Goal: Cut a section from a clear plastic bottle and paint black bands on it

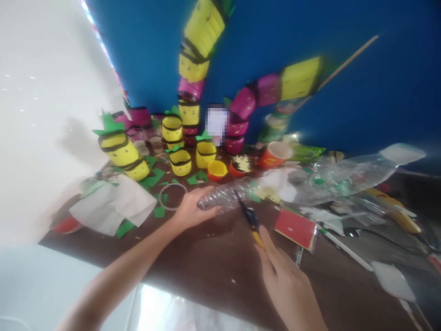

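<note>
A clear ribbed plastic bottle (225,195) lies on its side on the brown table (193,262). My left hand (195,207) is closed around its left end, thumb at the front. My right hand (287,276) grips a utility knife (253,220) with a yellow and dark handle. The knife points up and left, and its blade overlaps the bottle's side; I cannot tell whether it has cut in. Just left of my left hand lies a clear plastic ring (173,196).
Yellow cups with faces (181,163) and magenta ones (236,131) stand at the back, some stacked into tall columns. White paper (112,204) and green scraps lie left. Rightward are a red pad (295,227), a red paper cup (274,155) and a bag of bottles (347,177).
</note>
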{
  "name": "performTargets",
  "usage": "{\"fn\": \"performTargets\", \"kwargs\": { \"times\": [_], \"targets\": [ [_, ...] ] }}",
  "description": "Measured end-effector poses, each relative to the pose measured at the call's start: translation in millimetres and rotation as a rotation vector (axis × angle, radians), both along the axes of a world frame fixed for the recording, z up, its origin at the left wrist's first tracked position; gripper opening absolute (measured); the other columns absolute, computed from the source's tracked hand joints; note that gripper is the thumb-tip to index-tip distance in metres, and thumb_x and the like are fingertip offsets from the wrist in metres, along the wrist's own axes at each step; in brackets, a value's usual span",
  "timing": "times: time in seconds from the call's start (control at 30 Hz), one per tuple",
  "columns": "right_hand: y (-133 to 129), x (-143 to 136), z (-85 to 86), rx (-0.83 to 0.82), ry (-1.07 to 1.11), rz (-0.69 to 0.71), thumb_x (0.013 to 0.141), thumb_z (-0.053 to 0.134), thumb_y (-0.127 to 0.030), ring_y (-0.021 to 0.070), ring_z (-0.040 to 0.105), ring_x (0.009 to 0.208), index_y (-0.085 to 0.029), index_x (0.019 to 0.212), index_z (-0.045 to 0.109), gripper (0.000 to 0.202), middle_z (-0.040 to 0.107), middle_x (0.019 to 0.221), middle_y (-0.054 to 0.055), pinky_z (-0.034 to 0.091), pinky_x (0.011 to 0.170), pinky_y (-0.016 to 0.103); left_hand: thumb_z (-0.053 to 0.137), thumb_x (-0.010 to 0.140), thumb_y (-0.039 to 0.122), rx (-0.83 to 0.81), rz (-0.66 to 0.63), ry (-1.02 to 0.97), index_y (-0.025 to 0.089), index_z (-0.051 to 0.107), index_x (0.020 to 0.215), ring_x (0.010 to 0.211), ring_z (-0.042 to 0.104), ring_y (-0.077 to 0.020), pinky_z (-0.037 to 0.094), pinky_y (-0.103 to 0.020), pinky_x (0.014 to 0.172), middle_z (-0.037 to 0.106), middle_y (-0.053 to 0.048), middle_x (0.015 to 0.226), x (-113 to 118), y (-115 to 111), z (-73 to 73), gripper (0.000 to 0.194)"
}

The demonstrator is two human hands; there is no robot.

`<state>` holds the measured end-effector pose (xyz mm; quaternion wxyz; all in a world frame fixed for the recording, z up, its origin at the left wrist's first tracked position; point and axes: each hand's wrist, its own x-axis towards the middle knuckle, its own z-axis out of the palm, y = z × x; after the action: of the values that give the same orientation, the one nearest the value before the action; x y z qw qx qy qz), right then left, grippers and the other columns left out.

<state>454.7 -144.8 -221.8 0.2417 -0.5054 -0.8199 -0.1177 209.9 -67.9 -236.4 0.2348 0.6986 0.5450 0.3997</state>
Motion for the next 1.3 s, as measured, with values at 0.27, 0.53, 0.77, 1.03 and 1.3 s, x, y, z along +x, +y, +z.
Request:
{"fn": "performTargets", "kwargs": {
  "times": [0.27,0.53,0.77,1.03,1.3],
  "targets": [
    [-0.1,-1.1,1.6,0.015,0.044,0.009,0.092,0.049,-0.023,0.0122,0.062,0.052,-0.012,0.128,0.057,0.038,0.071,0.071,0.006,0.045,0.047,0.019,0.071,0.071,0.043,-0.016,-0.015,-0.003,0.015,0.06,0.12,0.101,0.066,-0.0256,0.052,-0.038,0.091,0.069,-0.012,0.111,-2.3,2.2,-0.8,0.058],
    [6.7,-1.4,0.8,0.06,0.042,0.026,0.091,0.051,-0.022,0.011,0.061,0.05,-0.011,0.125,0.059,0.036,0.071,0.07,0.005,0.044,0.048,0.02,0.072,0.07,0.036,0.04,-0.084,0.035,0.019,0.061,0.119,0.103,0.066,-0.0253,0.052,-0.039,0.093,0.069,-0.01,0.114,-4.6,3.8,6.2,0.053],
    [2.4,0.9,-0.3,0.057,0.062,0.022,0.093,0.048,-0.024,0.0124,0.062,0.052,-0.014,0.129,0.056,0.037,0.073,0.075,0.005,0.044,0.049,0.022,0.073,0.067,0.043,-0.108,-0.063,-0.088,0.016,0.058,0.123,0.097,0.068,-0.0235,0.055,-0.035,0.087,0.068,-0.01,0.115,-6.8,5.0,0.3,0.064],
    [5.8,-7.1,-3.9,0.031,0.113,0.016,0.093,0.048,-0.025,0.0146,0.065,0.055,-0.014,0.135,0.05,0.043,0.073,0.079,0.007,0.045,0.048,0.023,0.074,0.065,0.044,-0.075,0.016,-0.035,0.016,0.062,0.116,0.099,0.067,-0.0253,0.053,-0.037,0.091,0.069,-0.01,0.112,-2.3,3.3,1.0,0.06],
    [1.9,-5.8,-2.3,0.065,0.108,0.007,0.093,0.049,-0.024,0.0147,0.064,0.053,-0.016,0.138,0.047,0.046,0.074,0.08,0.007,0.044,0.047,0.023,0.074,0.065,0.047,-0.153,0.033,-0.116,0.015,0.061,0.119,0.097,0.068,-0.0242,0.055,-0.036,0.089,0.071,-0.009,0.107,-4.6,6.5,-6.1,0.064]
  ]
}}
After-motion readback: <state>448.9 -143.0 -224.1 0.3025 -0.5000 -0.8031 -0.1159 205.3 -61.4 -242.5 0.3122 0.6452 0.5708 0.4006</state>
